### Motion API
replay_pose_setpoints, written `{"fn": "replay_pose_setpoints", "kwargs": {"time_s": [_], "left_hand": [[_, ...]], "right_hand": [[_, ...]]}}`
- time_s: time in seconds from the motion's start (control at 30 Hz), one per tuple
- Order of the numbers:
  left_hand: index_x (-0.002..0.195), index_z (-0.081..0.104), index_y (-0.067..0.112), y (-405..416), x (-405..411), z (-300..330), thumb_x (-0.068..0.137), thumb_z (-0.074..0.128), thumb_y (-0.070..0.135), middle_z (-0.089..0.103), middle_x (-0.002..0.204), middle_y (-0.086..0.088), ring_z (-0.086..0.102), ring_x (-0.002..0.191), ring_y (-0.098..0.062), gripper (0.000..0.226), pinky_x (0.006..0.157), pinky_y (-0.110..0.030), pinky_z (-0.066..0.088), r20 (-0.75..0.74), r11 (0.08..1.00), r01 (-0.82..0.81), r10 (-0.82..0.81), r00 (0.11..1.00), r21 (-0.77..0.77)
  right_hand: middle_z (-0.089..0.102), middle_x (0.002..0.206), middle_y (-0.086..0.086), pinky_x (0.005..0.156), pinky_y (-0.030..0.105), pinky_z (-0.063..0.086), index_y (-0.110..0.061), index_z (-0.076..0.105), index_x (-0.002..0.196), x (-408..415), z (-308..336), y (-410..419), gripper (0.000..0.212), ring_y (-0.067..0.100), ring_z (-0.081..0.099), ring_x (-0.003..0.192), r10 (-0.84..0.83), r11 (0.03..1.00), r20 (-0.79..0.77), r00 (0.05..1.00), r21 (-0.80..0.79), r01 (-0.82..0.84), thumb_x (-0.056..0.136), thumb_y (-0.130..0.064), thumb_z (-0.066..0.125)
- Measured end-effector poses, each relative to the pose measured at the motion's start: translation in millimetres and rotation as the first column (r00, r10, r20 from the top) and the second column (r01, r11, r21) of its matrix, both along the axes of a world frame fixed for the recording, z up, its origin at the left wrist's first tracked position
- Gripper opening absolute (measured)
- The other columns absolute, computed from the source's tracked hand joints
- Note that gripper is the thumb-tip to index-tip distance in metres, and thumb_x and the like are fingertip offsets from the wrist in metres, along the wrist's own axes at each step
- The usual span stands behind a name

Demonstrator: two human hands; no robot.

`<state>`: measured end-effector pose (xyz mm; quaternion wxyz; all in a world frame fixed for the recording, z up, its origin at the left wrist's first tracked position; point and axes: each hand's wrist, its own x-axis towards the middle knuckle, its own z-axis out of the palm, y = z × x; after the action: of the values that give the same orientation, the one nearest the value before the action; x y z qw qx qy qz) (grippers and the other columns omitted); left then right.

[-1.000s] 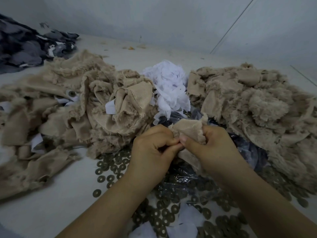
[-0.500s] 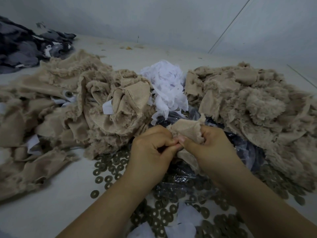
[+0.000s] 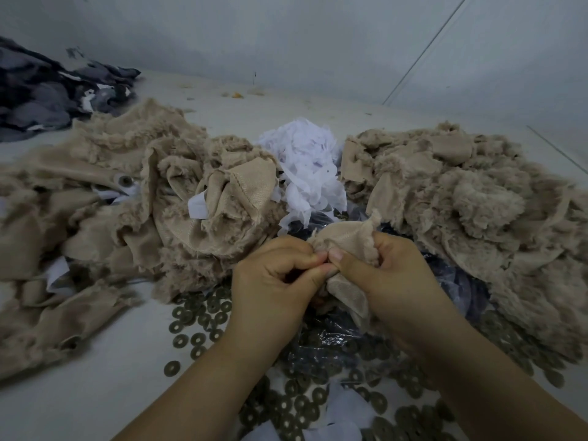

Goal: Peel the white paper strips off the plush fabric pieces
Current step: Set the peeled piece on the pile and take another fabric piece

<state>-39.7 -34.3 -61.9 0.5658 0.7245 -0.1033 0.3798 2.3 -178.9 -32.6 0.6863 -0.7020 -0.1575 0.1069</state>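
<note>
A beige plush fabric piece [image 3: 342, 240], woven backing turned up and furry edge curling round it, sits bunched between my two hands just above the table, and no white strip shows on it from here; whatever I am picking at is hidden under my fingertips. My left hand [image 3: 273, 278] is curled, thumb and forefinger pinching at the fabric's near edge, and my right hand [image 3: 385, 275] is closed round the bunched cloth, thumb pressed to meet the left one. I judge the piece light, limp and quick to crumple, so it wants anchoring close beside the strip's end, while the paper, thin and likely to tear, should be taken at a lifted corner. Beneath my wrists lies a crumpled dark clear plastic bag [image 3: 334, 345], open and spilling small dull bronze ring washers [image 3: 203, 316] across the pale grey table [image 3: 79, 393]; how many remain inside I cannot tell. Beyond, a heap of torn white paper strips [image 3: 308, 167] stands between a left mound of beige plush pieces [image 3: 133, 192], several with white paper showing, and a right mound of beige plush pieces [image 3: 461, 192]. Far left lies a pile of dark grey patterned cloth [image 3: 47, 97].
</note>
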Motion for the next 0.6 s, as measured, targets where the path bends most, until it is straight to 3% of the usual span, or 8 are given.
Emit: {"fn": "replay_pose_setpoints", "kwargs": {"time_s": [0.1,0.27,0.6], "left_hand": [[0.083,0.076,0.013,0.0,-1.4,3.0,0.075,0.077,0.012,0.070,0.077,0.003,0.068,0.072,-0.012,0.008,0.067,-0.022,0.056,-0.018,0.998,-0.007,0.006,1.000,-0.061],[0.093,0.077,0.015,0.5,-6.3,6.0,0.074,0.078,0.018,0.071,0.083,-0.005,0.069,0.067,-0.021,0.019,0.059,-0.034,0.059,-0.112,0.983,0.022,-0.043,0.993,-0.182],[0.090,0.076,0.009,-0.6,-7.9,8.0,0.073,0.078,0.012,0.068,0.079,-0.012,0.066,0.061,-0.024,0.017,0.053,-0.030,0.057,-0.112,0.969,0.059,-0.088,0.990,-0.238]], "right_hand": [[0.078,0.095,0.005,0.082,0.040,0.060,-0.019,0.077,0.099,0.0,0.9,2.3,0.012,0.021,0.075,0.092,0.001,1.000,-0.046,0.999,0.012,-0.001,0.094,-0.018,0.066],[0.077,0.103,0.011,0.096,0.055,0.054,-0.015,0.076,0.106,0.2,1.1,3.6,0.019,0.030,0.072,0.101,0.007,0.998,-0.165,0.986,0.067,0.004,0.093,-0.022,0.065],[0.076,0.105,0.014,0.097,0.050,0.053,-0.012,0.077,0.102,0.4,0.2,3.8,0.041,0.030,0.073,0.102,0.054,0.990,-0.236,0.970,0.136,-0.022,0.069,-0.035,0.076]]}}
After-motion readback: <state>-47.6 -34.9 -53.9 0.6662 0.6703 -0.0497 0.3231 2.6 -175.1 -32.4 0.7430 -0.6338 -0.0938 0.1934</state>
